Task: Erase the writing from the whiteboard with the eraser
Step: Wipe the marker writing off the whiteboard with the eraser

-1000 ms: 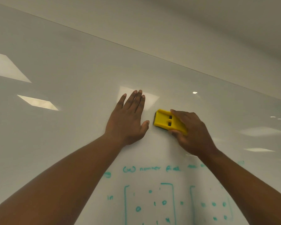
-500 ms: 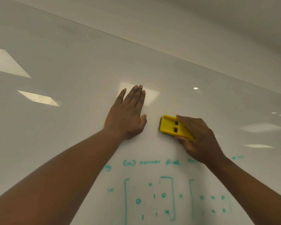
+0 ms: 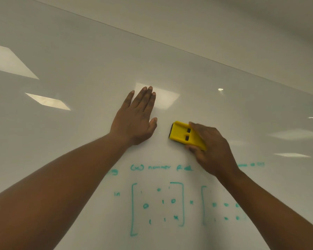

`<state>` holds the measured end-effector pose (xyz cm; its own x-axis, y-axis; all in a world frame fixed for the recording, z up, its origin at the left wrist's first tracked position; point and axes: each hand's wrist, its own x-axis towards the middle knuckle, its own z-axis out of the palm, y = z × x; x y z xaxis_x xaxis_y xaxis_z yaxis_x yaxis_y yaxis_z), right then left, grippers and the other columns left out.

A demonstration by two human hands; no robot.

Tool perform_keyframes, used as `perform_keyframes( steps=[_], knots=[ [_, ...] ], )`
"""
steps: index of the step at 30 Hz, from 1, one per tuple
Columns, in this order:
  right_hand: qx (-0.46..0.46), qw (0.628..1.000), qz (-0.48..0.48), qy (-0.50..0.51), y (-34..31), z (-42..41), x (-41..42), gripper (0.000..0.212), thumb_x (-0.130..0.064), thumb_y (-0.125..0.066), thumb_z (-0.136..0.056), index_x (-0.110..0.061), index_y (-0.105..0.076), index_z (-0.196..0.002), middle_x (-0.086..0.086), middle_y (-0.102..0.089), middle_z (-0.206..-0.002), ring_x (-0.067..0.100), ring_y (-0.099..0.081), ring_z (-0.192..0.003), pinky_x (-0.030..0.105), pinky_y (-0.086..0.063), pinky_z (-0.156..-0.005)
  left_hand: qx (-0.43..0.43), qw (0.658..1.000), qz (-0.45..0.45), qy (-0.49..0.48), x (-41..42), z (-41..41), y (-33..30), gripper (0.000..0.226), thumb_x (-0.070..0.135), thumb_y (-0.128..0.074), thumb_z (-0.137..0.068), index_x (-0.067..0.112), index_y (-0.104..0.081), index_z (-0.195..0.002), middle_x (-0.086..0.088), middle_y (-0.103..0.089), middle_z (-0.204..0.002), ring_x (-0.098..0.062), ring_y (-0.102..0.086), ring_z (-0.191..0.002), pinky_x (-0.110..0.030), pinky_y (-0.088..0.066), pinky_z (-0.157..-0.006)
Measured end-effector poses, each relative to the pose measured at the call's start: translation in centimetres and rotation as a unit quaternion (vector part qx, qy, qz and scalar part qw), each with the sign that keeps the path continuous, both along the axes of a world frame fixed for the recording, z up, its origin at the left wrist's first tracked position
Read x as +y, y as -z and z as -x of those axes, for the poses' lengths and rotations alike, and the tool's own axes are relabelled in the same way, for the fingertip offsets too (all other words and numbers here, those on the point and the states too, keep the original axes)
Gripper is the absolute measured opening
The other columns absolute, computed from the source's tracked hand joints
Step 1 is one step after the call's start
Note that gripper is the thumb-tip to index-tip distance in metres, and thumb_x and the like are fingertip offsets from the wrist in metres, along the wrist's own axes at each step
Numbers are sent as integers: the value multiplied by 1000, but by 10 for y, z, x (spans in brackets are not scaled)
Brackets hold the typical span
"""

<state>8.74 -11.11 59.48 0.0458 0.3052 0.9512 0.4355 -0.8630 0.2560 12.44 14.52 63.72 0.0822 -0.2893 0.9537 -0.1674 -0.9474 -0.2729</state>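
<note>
A glossy whiteboard (image 3: 65, 141) fills the view. My right hand (image 3: 213, 150) grips a yellow eraser (image 3: 182, 135) and presses it flat against the board. Just to its left, my left hand (image 3: 135, 120) lies flat on the board with fingers together and holds nothing. Teal writing (image 3: 161, 167) runs in a line below both hands. Under that line is a bracketed matrix of digits (image 3: 157, 206), and a second matrix (image 3: 224, 206) is partly hidden by my right forearm.
The board's top edge (image 3: 188, 50) slants across the upper view, with plain wall above it. Ceiling-light reflections (image 3: 47, 101) show on the board's left and right parts.
The eraser and my right hand slid a little to the right and down over the first half second, then held. My left hand stays flat on the board.
</note>
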Motion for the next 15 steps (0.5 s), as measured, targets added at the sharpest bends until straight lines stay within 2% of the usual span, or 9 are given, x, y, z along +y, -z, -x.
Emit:
perform_keyframes(
  steps=[4,8,12,15],
  knots=[
    [24,999,19,28,13,4,-32,66,-26,-76,-76,-24,-50,-136,3,-60,-127,23,-54,-114,14,-32,-92,22,999,-23,0,7,8,4,77,48,-16,-94,7,-5,-158,-10,-1,-167,-20,1,-155,-42,-3,-127],
    [22,995,-74,57,11,2,-59,68,-26,-80,-73,-23,-52,-135,11,-61,-125,31,-55,-113,24,-34,-90,12,1000,0,5,42,17,23,79,46,-19,-91,4,-11,-157,-14,-8,-166,-24,-6,-155,-43,-9,-126],
    [9,993,-106,49,5,-4,-40,66,-29,-74,-79,-21,-47,-138,10,-57,-130,30,-49,-116,31,-35,-91,3,998,63,0,95,24,55,75,38,-28,-94,2,-12,-157,-16,-9,-166,-26,-7,-155,-45,-10,-126],
    [9,994,-109,16,7,-7,-3,65,-30,-71,-82,-18,-45,-140,10,-54,-133,30,-47,-119,30,-33,-92,-10,996,89,-6,131,31,80,73,35,-30,-94,3,-13,-157,-16,-9,-166,-26,-6,-155,-44,-8,-126]
  ],
)
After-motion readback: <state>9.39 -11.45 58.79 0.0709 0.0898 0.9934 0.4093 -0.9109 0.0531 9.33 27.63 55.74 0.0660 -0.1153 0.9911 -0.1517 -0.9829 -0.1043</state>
